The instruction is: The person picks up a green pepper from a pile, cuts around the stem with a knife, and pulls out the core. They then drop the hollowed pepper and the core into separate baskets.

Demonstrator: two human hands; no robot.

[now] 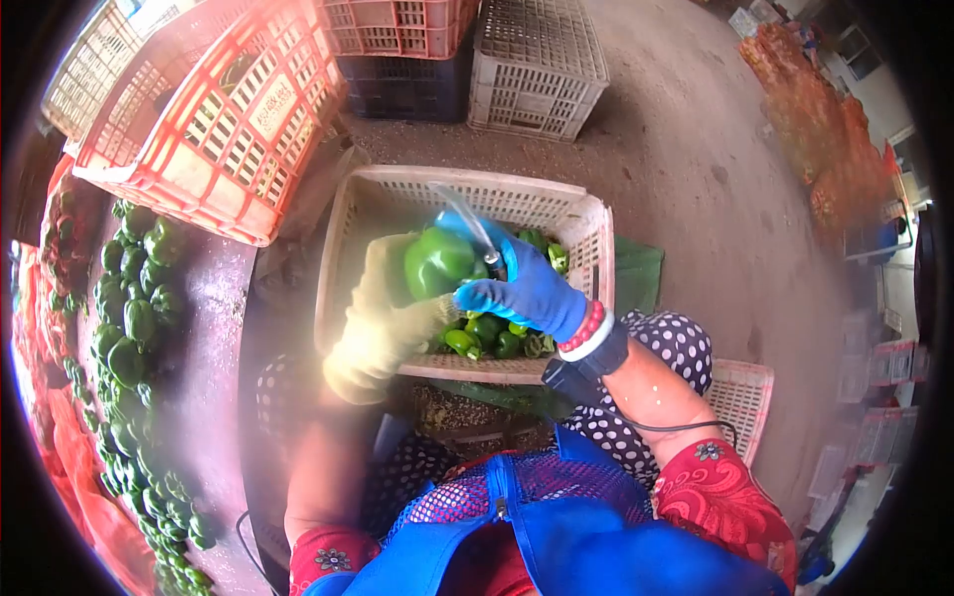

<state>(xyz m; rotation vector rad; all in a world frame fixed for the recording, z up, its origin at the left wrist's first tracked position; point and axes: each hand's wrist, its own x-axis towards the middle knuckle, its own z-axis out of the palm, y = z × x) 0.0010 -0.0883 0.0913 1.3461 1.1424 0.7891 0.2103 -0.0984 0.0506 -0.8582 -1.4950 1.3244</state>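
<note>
My left hand (383, 318), in a pale yellow glove, is closed round a large green bell pepper (435, 264) above a white plastic crate (467, 179). In a blue glove, my right hand (537, 288) grips a small knife (475, 228) by its dark handle, with the thumb near the pepper's right side. The blade points up and to the left, slightly smeared by motion. Below both hands, several green peppers and cut pieces (487, 336) lie in the crate. The fingertips behind the pepper are hidden.
Many green peppers (139, 318) lie along a surface on the left. A large pinkish-orange crate (214, 129) stands at upper left, with a grey crate (537, 74) and a dark crate (407, 87) farther back. Filled orange sacks (820, 139) sit at far right.
</note>
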